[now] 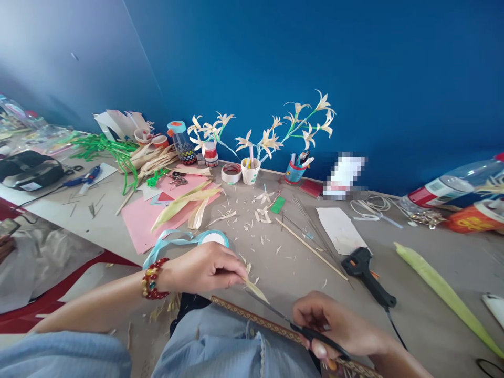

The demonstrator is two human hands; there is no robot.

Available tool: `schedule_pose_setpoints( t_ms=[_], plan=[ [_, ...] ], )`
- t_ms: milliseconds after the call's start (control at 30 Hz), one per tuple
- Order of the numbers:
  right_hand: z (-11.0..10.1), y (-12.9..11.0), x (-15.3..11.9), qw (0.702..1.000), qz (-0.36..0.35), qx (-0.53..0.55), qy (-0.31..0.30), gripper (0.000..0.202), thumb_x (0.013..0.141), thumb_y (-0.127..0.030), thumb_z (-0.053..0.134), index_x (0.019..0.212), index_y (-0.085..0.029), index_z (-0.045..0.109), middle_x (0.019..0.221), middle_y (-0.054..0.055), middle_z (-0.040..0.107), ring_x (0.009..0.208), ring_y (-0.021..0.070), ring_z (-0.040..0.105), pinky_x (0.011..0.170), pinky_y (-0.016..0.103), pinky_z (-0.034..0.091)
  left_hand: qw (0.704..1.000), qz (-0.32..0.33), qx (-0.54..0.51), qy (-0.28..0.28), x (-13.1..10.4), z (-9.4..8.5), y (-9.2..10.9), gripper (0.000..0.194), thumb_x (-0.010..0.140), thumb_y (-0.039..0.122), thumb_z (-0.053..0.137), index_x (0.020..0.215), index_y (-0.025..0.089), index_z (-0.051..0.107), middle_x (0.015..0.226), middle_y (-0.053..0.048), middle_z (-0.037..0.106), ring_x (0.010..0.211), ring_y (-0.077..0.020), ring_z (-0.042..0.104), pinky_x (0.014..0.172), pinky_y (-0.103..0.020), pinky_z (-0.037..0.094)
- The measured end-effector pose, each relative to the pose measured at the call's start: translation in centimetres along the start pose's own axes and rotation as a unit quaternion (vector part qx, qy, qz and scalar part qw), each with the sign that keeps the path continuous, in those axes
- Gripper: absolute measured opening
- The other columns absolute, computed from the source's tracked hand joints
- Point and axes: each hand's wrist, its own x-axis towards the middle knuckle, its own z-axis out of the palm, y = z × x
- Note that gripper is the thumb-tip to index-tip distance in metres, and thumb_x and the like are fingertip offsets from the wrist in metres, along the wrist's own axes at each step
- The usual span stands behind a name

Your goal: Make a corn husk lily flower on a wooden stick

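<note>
My left hand [208,266], with a red bead bracelet at the wrist, pinches a narrow pale piece of corn husk [258,292] between thumb and fingertips. My right hand [334,324] is closed round the black handles of a pair of scissors [315,336]. Their blades point left and lie just beside the husk piece; whether they touch it I cannot tell. Behind my left hand rests a roll of light blue ribbon [214,238]. Small husk scraps [262,240] are scattered on the grey table [252,262] beyond my hands.
Husk flowers [270,140] stand in a paper cup [250,173] near the blue wall. A black glue gun [366,273] with its cord lies at right, by a long green husk [444,294]. Pink paper [136,223] with husks lies at left. Thin sticks [311,249] lie mid-table.
</note>
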Motion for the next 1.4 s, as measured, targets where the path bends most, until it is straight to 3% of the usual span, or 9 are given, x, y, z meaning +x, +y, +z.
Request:
schedule_pose_setpoints(
  t_ms=[167, 633, 900, 1000, 1100, 1233, 1333, 1400],
  plan=[
    [-0.1, -0.7, -0.3, 1.000, 0.011, 0.026, -0.007, 0.073, 0.040, -0.085, 0.071, 0.065, -0.021, 0.047, 0.057, -0.004, 0.052, 0.043, 0.0099, 0.049, 0.041, 0.020, 0.033, 1.000, 0.001, -0.009, 0.005, 0.2, -0.2, -0.1, 0.022, 0.093, 0.018, 0.050, 0.097, 0.021, 0.071, 0.080, -0.002, 0.075, 0.072, -0.0125, 0.064, 0.070, -0.019, 0.046],
    [0.1, 0.3, 0.5, 1.000, 0.004, 0.019, 0.015, 0.049, 0.059, -0.057, 0.078, 0.059, -0.021, 0.044, 0.050, -0.006, 0.053, 0.041, 0.0077, 0.045, 0.042, 0.018, 0.032, 1.000, 0.011, 0.006, 0.012, -0.2, 0.3, -0.2, 0.020, 0.094, 0.019, 0.052, 0.099, 0.021, 0.071, 0.086, -0.003, 0.076, 0.077, -0.0126, 0.066, 0.072, -0.019, 0.046],
    [0.0, -0.2, 0.8, 1.000, -0.009, -0.004, 0.028, 0.052, 0.059, -0.054, 0.079, 0.057, -0.022, 0.038, 0.041, -0.010, 0.042, 0.038, 0.0089, 0.044, 0.039, 0.018, 0.028, 0.999, 0.009, 0.039, -0.011, -0.3, 0.1, 0.4, 0.024, 0.089, 0.011, 0.049, 0.097, 0.019, 0.070, 0.079, -0.003, 0.072, 0.070, -0.0133, 0.062, 0.066, -0.021, 0.043],
    [0.2, -0.8, 0.8, 0.995, -0.010, -0.077, 0.061, 0.050, 0.059, -0.050, 0.080, 0.055, -0.021, 0.039, 0.046, -0.009, 0.041, 0.044, 0.0086, 0.041, 0.042, 0.019, 0.027, 0.998, 0.005, 0.057, -0.027, -0.7, -0.3, 0.7, 0.028, 0.086, 0.008, 0.047, 0.098, 0.018, 0.069, 0.073, -0.002, 0.068, 0.065, -0.0130, 0.057, 0.063, -0.022, 0.041],
    [0.5, -1.0, 0.6, 0.957, -0.019, -0.261, 0.124, 0.038, 0.065, -0.036, 0.077, 0.056, -0.019, 0.044, 0.052, -0.008, 0.045, 0.052, 0.0093, 0.041, 0.048, 0.020, 0.027, 0.998, -0.013, 0.059, -0.021, -1.2, -0.9, 0.5, 0.029, 0.087, 0.008, 0.046, 0.102, 0.019, 0.068, 0.076, -0.002, 0.068, 0.068, -0.0124, 0.057, 0.065, -0.022, 0.041],
    [0.0, -0.3, -0.2, 0.838, -0.016, -0.502, 0.214, 0.010, 0.071, -0.023, 0.068, 0.068, -0.021, 0.059, 0.066, -0.002, 0.063, 0.064, 0.0171, 0.059, 0.058, 0.025, 0.033, 0.996, -0.055, 0.061, 0.030, -1.5, -1.2, -0.6, 0.026, 0.093, 0.013, 0.045, 0.105, 0.019, 0.067, 0.078, -0.001, 0.066, 0.071, -0.0120, 0.058, 0.067, -0.022, 0.042],
    [-1.2, 1.3, -1.1, 0.803, -0.016, -0.540, 0.253, 0.010, 0.073, -0.023, 0.066, 0.084, -0.024, 0.065, 0.078, 0.002, 0.071, 0.074, 0.0226, 0.068, 0.061, 0.027, 0.040, 0.994, -0.058, 0.065, 0.063, -0.9, 0.1, -1.5, 0.024, 0.095, 0.014, 0.042, 0.099, 0.018, 0.066, 0.087, -0.003, 0.068, 0.080, -0.0138, 0.061, 0.074, -0.024, 0.045],
    [-2.1, 2.7, -1.6, 0.783, -0.003, -0.539, 0.311, 0.012, 0.078, -0.029, 0.064, 0.090, -0.024, 0.065, 0.078, 0.002, 0.073, 0.073, 0.0228, 0.071, 0.060, 0.027, 0.043, 0.995, -0.034, 0.070, 0.059, -0.2, 1.8, -1.9, 0.025, 0.094, 0.012, 0.040, 0.098, 0.018, 0.064, 0.103, -0.006, 0.069, 0.092, -0.0152, 0.063, 0.083, -0.026, 0.047]
  ],
)
